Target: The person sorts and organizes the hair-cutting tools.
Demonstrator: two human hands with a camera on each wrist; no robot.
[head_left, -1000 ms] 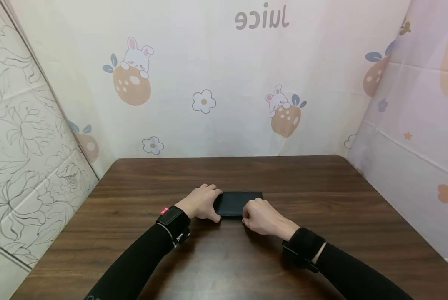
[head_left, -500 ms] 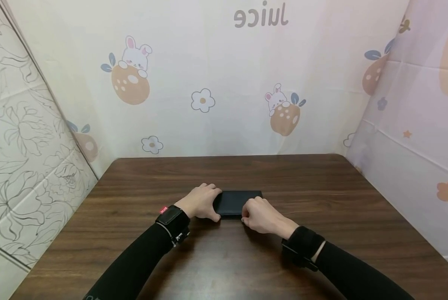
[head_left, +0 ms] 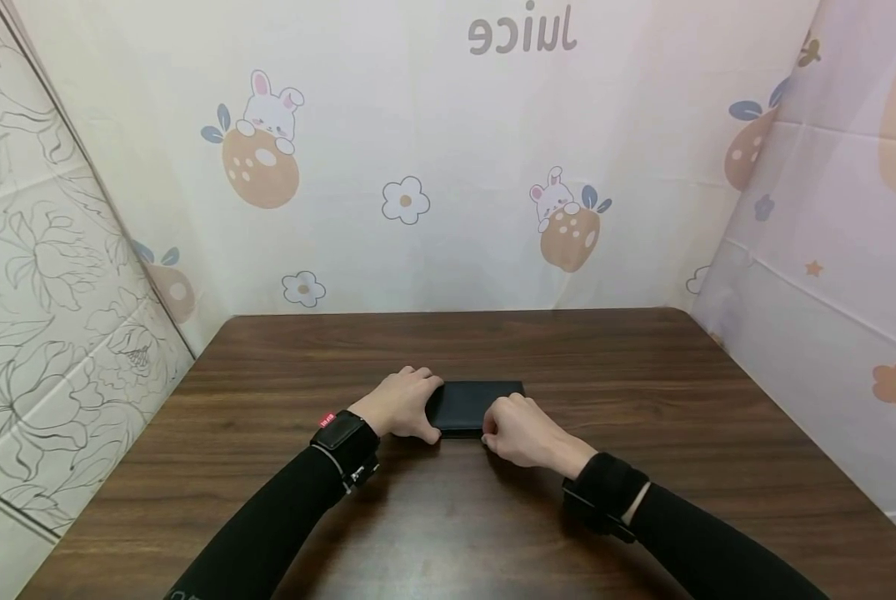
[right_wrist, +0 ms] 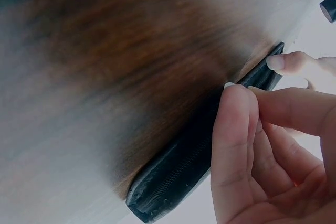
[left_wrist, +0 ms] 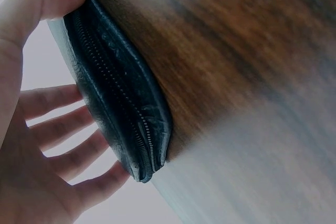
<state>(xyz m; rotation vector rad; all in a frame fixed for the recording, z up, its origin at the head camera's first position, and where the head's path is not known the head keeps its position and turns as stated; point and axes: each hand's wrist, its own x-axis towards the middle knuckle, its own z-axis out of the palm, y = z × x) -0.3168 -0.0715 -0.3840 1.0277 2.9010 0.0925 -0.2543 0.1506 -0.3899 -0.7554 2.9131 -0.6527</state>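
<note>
A flat black zip wallet (head_left: 473, 406) lies on the brown wooden table, its zipper (left_wrist: 94, 53) along the edge nearest me. My left hand (head_left: 410, 406) holds the left end, thumb on the near edge and fingers spread along the far side. There the two rows of teeth stand apart in the left wrist view. At the near edge, right of middle, my right hand (head_left: 526, 433) pinches at the zipper with thumb and forefinger. The fingertips hide what is between them. Right of them, the wallet's free end (right_wrist: 173, 174) shows its teeth running together.
The wooden table (head_left: 448, 517) reaches back to a pale printed curtain (head_left: 463, 125). Another curtain (head_left: 50, 275) with line-drawn flowers hangs on the left. Both forearms wear black sleeves and wrist straps. A small dark thing (right_wrist: 328, 8) shows at the right wrist view's edge.
</note>
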